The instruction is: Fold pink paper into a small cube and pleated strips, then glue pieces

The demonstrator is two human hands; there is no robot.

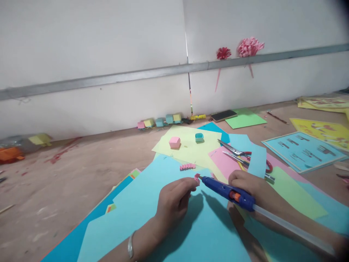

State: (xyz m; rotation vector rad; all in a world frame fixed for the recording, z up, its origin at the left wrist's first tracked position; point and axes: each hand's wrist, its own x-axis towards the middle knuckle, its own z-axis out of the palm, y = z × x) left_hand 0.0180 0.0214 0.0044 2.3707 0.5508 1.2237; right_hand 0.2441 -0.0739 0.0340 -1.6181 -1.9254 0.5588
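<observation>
My left hand (173, 200) pinches a small folded piece of pink paper (196, 178) between thumb and fingertips. Wrapped in my right hand (251, 183) is a blue glue gun (222, 190), with a long whitish glue stick (294, 230) sticking out of its back. The gun's nozzle is at the pink piece, touching it or very close; I cannot tell which. Both hands are above a light blue paper sheet (131, 222). Just beyond them lies a pink zigzag paper strip (187, 166). Farther back, a pink paper box (175, 142) and a small teal one (199, 137) sit on pale yellow paper (166, 146).
Scissors (236, 156) lie among coloured sheets by my right hand. Along the wall are small paper blocks (160, 122), a yellow tube (198, 117) and a phone (224, 115). Decorated cards (305, 151) lie at right; an orange object (11, 154) is at left. Pink paper flowers (250, 47) hang on the wall rail.
</observation>
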